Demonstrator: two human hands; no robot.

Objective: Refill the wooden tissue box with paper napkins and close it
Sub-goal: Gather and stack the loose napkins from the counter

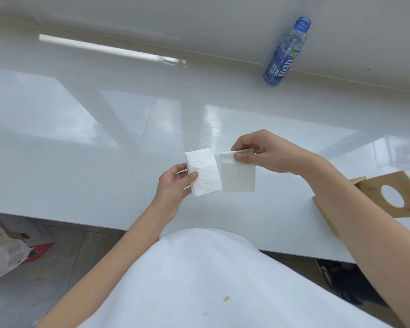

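Observation:
My left hand (173, 185) pinches a folded white paper napkin (205, 172) by its lower left edge, above the white table (81, 143). Just to its right, a second folded napkin (238, 176) hangs from thumb and fingers of my right hand (263, 151), gripped at its top edge. The two napkins sit side by side, almost touching. The wooden tissue box (388, 197) lies at the table's right near edge, behind my right forearm. Its panel with a round hole faces up, and part of the box is hidden by the arm.
A blue plastic drink bottle (285, 53) without a cap stands at the back right near the wall. On the floor at the left are a white bag (3, 252) and a red and white carton (37, 249). A dark shoe (336, 278) shows under the table's right side.

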